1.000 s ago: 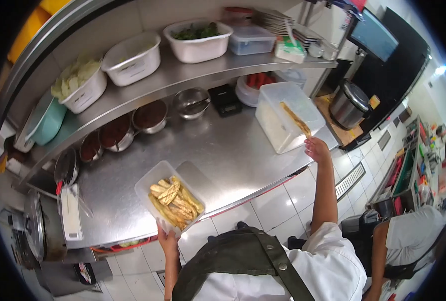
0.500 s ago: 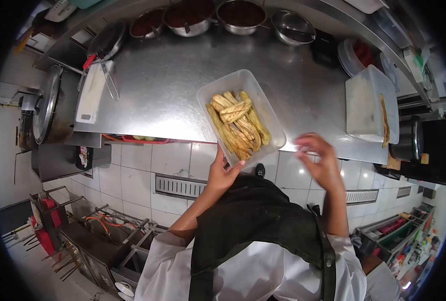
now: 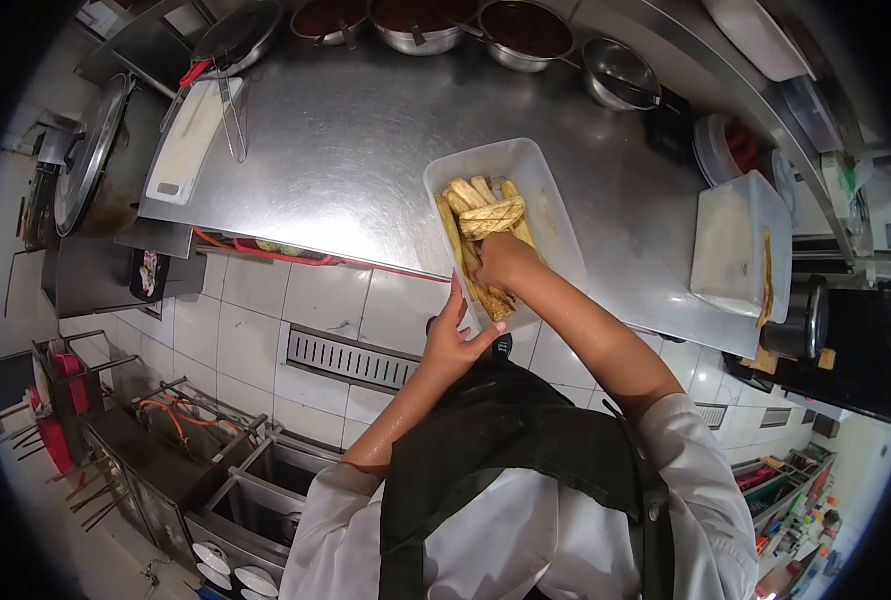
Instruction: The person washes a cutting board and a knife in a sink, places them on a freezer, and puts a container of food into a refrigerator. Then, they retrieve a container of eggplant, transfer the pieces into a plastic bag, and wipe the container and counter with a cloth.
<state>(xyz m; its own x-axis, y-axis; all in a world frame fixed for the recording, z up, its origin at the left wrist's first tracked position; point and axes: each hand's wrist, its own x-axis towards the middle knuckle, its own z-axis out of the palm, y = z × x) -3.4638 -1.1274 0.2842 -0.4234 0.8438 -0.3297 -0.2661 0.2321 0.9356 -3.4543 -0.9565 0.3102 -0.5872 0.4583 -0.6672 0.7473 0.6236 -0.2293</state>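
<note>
A clear plastic container (image 3: 555,215) rests tilted across the near edge of the steel counter. Strips of browned, yellowish food (image 3: 492,217) lie inside it, some crossing over others. My left hand (image 3: 453,340) grips the container's near left corner, thumb over the rim. Inside the container, my right hand (image 3: 505,262) reaches down among the strips with its fingers bent; the fingertips are hidden, so what they hold is not clear.
Bowls of red sauce (image 3: 525,30) and an empty metal bowl (image 3: 620,75) line the counter's back. A white cutting board (image 3: 190,145) with tongs lies left. Another plastic container (image 3: 730,245) stands right, a strip on its side. A lidded pot (image 3: 95,155) is far left.
My right hand has moved left from beside the container into it, onto the strips. My left hand still holds the corner. The whole view has shifted slightly.
</note>
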